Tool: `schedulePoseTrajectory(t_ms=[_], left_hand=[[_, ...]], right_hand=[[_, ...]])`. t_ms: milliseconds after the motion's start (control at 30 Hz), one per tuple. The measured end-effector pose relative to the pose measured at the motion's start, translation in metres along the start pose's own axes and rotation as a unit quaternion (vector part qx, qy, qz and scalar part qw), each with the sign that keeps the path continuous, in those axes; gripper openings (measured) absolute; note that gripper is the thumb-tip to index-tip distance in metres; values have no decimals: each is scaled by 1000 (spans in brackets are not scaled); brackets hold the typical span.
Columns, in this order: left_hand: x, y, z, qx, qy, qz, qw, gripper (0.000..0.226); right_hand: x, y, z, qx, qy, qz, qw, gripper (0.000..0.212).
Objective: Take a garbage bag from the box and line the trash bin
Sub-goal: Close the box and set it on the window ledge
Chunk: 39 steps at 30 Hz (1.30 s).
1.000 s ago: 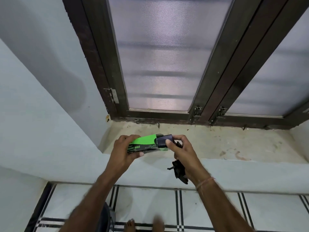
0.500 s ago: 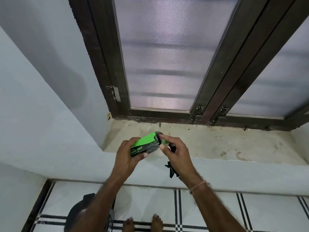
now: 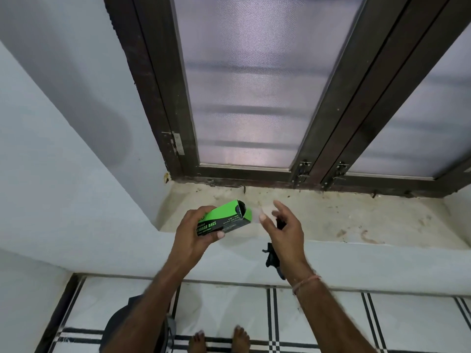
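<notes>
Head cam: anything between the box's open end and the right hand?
Nothing in the head view: a bare gap between box and right hand, only the sill behind. The garbage bag hangs below that hand.

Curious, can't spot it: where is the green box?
Head view, left of centre: the left hand grips the green box over the windowsill's front edge, open end toward the right hand holding a black bag.
</notes>
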<state>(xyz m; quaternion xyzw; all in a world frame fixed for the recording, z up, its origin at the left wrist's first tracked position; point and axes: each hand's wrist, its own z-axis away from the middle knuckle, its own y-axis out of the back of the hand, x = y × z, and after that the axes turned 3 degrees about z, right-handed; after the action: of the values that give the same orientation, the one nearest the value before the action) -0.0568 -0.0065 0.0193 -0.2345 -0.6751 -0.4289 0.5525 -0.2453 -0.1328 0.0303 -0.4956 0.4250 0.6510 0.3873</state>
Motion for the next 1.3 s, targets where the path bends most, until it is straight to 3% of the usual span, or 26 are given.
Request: schedulePoseTrajectory(t_ms=[67,300,667,1200,1300], left_hand=[[0,2,0,0,-6,-5,1000,53],[-4,4,-1,13,-35,-46,998,56],[-6,5,0,10,-32,-49,998,57],[-13,-1,-9,-6,-24,-78,997,59],[-19,-3,-13,-2,-15,-92,996,57]], right_hand=[[3,0,1,-9,-38,-54,998,44],[-13,-9,14,-25,33,-78,996,22],[-11,-18,14,-55,82,-33,995,26],[8,-25,-1,-50,94,1,994,22],[14,-29,-6,-38,59,13,997,25]])
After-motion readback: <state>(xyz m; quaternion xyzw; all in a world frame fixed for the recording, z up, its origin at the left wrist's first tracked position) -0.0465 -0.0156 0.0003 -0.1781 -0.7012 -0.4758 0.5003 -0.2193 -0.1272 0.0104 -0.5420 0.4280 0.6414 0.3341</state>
